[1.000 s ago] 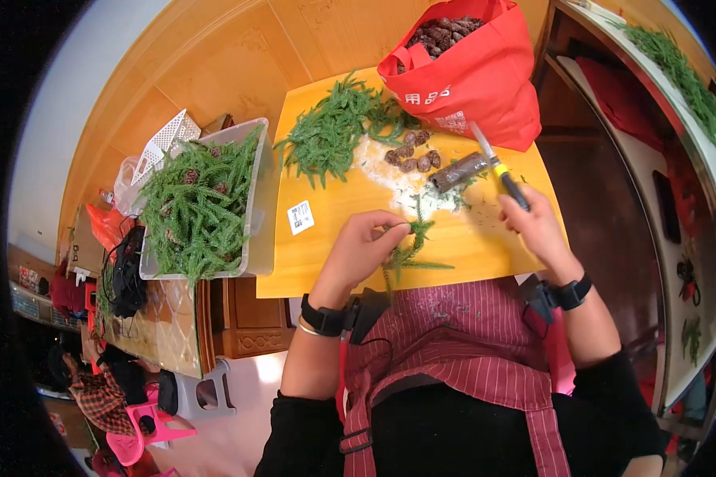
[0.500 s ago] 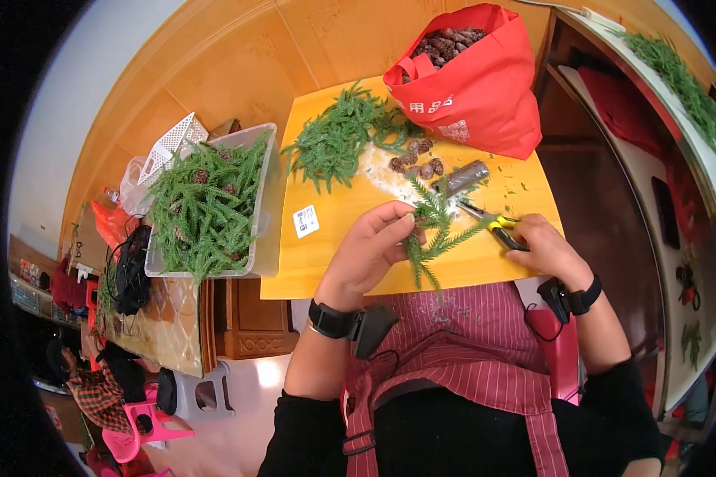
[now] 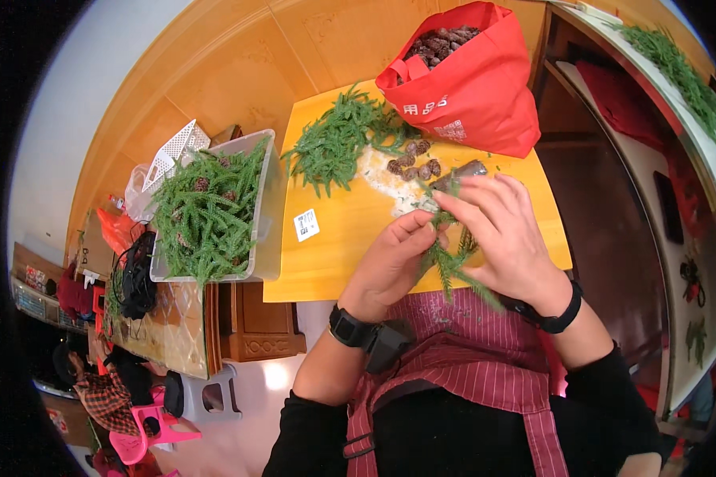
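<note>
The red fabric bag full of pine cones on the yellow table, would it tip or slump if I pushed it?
The red fabric bag would probably slump rather than slide: its soft sides already sag. It looks light for its size, holding brown pine cones. Its open mouth tilts, so cones could well spill onto the yellow table.

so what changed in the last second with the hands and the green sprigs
The right hand no longer shows the yellow-handled cutter it held a second ago; it has moved in to meet the left hand, and both now grip the green sprigs. The red bag, sprig pile and plastic bin stayed put.
</note>
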Tool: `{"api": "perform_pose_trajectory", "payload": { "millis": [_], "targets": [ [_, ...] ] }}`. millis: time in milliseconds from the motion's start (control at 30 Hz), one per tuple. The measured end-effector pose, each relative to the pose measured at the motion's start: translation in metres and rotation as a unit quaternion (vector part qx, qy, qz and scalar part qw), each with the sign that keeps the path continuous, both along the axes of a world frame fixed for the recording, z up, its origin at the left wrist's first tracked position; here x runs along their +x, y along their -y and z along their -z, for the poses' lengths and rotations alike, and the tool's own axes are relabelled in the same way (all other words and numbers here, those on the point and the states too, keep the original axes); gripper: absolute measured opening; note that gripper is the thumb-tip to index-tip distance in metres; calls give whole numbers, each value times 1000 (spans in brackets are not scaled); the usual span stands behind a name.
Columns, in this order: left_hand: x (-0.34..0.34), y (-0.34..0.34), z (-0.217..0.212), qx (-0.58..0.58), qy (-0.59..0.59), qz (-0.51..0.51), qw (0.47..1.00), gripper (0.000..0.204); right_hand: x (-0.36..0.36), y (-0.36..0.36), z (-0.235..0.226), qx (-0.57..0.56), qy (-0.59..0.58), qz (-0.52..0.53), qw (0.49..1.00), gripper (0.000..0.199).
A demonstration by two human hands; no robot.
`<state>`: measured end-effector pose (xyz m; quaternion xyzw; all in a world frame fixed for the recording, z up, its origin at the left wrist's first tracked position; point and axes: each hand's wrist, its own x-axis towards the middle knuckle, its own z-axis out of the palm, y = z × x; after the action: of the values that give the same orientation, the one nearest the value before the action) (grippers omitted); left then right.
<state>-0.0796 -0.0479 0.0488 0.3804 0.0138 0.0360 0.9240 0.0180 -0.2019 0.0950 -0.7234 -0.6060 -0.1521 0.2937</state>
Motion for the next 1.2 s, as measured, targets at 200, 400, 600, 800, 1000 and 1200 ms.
{"api": "perform_pose_trajectory", "payload": {
  "millis": [200, 400, 600, 800, 1000, 1200],
  "targets": [
    [-2, -6, -1, 22, -30, -7, 999, 15, 0, -2, 9, 18, -46, -9, 999, 72],
    [-1, -6, -4, 55, -46, -6, 997, 17, 6, -5, 14, 33, -78, -34, 996, 65],
    [-1, -15, -3, 178, -80, -10, 981, 16, 8, -5, 22, 35, -109, -39, 993, 60],
    [-4, -19, 0, 221, -89, -2, 971, 13, 7, -8, 29, 30, -111, -45, 992, 54],
    [-10, -24, 5, 243, -122, -1, 962, 15, 3, -16, 39, 12, -118, -49, 992, 53],
    [-19, -37, 17, 270, -148, 28, 951, 14, 3, -24, 50, -40, -138, -80, 986, 51]
  ]
}}
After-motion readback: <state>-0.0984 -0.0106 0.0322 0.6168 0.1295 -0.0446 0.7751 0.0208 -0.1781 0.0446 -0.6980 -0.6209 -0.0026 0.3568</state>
